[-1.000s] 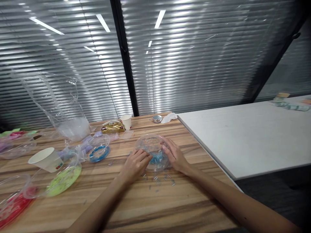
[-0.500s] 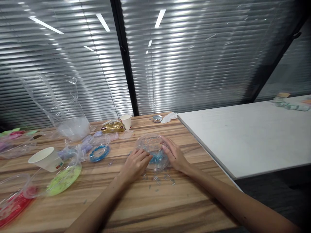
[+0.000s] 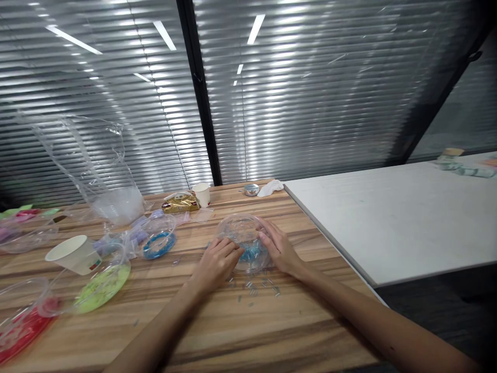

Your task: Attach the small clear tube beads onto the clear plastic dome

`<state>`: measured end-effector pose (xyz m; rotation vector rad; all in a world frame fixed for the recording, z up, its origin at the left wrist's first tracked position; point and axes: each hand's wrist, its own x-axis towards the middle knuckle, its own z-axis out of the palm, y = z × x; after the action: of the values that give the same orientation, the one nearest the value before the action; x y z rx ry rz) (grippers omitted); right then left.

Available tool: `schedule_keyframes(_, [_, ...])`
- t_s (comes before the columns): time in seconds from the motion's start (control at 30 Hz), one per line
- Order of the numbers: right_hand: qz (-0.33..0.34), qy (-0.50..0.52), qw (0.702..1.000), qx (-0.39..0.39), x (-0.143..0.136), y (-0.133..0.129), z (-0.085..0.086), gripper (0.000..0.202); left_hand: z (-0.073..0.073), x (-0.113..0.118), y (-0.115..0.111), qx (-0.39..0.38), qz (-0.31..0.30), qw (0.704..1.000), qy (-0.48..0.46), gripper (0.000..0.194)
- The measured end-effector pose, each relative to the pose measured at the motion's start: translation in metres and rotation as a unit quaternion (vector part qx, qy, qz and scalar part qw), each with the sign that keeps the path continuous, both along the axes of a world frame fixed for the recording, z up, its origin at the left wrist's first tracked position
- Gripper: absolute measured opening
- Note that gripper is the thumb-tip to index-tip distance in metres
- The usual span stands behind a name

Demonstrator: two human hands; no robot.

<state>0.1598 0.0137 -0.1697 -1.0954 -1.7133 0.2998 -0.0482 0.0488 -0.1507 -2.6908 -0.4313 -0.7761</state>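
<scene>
Two bare forearms and hands are seen, nothing is worn on them.

The left hand [image 3: 215, 264] and right hand [image 3: 278, 249] are shown uncovered: no gloves, rings or nail colour can be made out. Both forearms are seen bare along the whole visible length; no sleeve edge, cuff, watch, bracelet or band is seen at either wrist. Both forearms are slim. The left forearm is cut off by the lower frame edge, the right by the lower right corner, so clothing higher up cannot be told. Fingers are slender with short nails, as far as can be judged; finer detail is lost to blur.
</scene>
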Motion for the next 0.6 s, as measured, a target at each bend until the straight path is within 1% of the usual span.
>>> schedule_keyframes(0.27, [0.004,-0.003,1.0,-0.005,0.0002,-0.0008,0.0039,0.041,0.0009,0.0006,-0.001,-0.015,-0.002,1.0,-0.002,0.019])
schedule_keyframes(0.6, [-0.001,-0.011,1.0,0.001,0.0006,0.0002,0.0025,0.042,-0.0005,0.0004,-0.0005,-0.024,0.009,1.0,0.016,0.018])
